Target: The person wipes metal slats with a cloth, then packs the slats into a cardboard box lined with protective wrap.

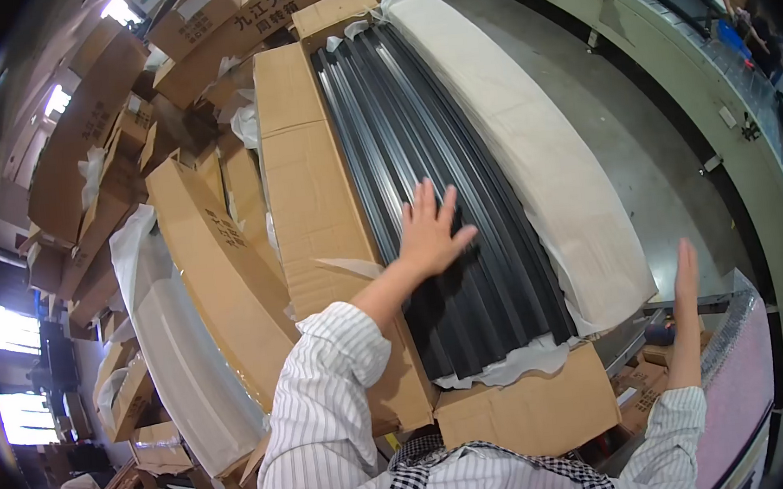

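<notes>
My left hand [430, 232] is spread with its fingers apart over the long black ribbed strips [497, 282], at or just above their surface. Those strips lie side by side in an open long cardboard box [311, 177], with white wrapping [523, 361] showing at their near end. Along the box's right side runs a long pale padded cover or flap [530, 130]. My right hand [687, 265] is raised to the right of it, seen edge-on, its fingers straight and touching nothing visible.
More long cardboard boxes [209, 232] and white wrapping are piled at the left and back. A pale green machine frame [672, 43] curves along the right, with people beyond it. A pink sheet [734, 382] with silvery edging stands at the lower right.
</notes>
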Action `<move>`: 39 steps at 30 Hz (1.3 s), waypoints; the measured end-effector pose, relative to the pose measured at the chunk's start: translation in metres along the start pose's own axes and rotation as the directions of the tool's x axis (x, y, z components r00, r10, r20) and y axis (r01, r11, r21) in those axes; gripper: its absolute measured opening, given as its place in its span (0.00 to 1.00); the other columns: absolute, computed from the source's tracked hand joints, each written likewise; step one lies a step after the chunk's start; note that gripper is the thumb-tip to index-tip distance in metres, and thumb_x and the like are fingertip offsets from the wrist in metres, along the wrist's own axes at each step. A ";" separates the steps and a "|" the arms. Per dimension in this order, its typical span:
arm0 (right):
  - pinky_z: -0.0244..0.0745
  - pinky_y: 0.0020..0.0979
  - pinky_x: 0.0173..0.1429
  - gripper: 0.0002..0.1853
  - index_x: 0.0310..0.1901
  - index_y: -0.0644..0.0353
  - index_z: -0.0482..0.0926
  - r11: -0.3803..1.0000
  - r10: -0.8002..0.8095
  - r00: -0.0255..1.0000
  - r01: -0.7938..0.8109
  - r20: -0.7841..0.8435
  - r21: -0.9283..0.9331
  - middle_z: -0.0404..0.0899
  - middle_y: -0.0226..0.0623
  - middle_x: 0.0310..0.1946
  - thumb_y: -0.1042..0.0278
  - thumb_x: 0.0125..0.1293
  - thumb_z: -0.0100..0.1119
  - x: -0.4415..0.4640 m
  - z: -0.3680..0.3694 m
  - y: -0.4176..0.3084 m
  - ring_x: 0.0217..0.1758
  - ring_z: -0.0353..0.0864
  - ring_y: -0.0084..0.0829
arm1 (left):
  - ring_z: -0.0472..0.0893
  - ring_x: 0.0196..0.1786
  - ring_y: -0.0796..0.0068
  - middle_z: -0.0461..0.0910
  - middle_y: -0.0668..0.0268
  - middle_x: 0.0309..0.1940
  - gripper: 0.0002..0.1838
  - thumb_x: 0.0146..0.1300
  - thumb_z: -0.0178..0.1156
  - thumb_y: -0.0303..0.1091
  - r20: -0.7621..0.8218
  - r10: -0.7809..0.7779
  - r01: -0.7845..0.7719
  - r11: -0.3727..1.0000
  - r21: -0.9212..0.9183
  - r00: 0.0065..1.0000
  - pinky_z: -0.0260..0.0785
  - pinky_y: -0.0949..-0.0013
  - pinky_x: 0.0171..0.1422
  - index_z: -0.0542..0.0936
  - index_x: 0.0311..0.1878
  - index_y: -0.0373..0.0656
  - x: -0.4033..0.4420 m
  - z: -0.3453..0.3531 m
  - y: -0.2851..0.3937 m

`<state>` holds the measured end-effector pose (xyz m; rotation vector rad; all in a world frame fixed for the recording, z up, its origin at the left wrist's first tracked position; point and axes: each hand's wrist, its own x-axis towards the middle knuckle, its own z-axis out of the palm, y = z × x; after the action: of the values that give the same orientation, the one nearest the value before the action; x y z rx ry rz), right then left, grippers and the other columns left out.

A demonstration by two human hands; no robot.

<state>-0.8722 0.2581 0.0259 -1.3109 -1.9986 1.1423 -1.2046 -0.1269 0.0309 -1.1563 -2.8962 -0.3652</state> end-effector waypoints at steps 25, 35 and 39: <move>0.58 0.40 0.73 0.31 0.68 0.59 0.65 0.437 -0.807 0.154 0.804 0.570 0.403 0.68 0.43 0.65 0.63 0.64 0.60 -0.074 0.116 -0.282 0.69 0.65 0.39 | 0.66 0.69 0.60 0.57 0.52 0.72 0.40 0.70 0.46 0.60 0.338 -0.171 0.362 0.139 -0.922 0.926 0.61 0.62 0.69 0.55 0.74 0.41 -0.061 -0.123 0.004; 0.71 0.49 0.59 0.18 0.49 0.53 0.75 0.376 -0.348 -0.426 0.753 0.835 0.540 0.72 0.43 0.59 0.51 0.66 0.57 -0.250 0.222 -0.256 0.59 0.73 0.41 | 0.49 0.75 0.41 0.50 0.42 0.72 0.54 0.52 0.66 0.62 -0.379 0.209 -0.331 0.897 -0.294 0.902 0.44 0.48 0.77 0.54 0.75 0.44 -0.060 -0.247 0.037; 0.68 0.48 0.62 0.21 0.54 0.53 0.73 0.483 -0.241 -0.325 0.777 0.914 0.403 0.69 0.44 0.62 0.51 0.64 0.59 -0.253 0.223 -0.231 0.63 0.69 0.42 | 0.36 0.77 0.32 0.31 0.42 0.76 0.63 0.42 0.74 0.60 0.127 0.492 -0.401 0.812 -0.424 0.861 0.45 0.35 0.73 0.48 0.77 0.51 -0.072 -0.199 0.148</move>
<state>-1.0493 -0.0993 0.1141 1.1729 -3.2916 1.0865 -1.0678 -0.1146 0.2496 -2.0191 -2.6538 -0.8611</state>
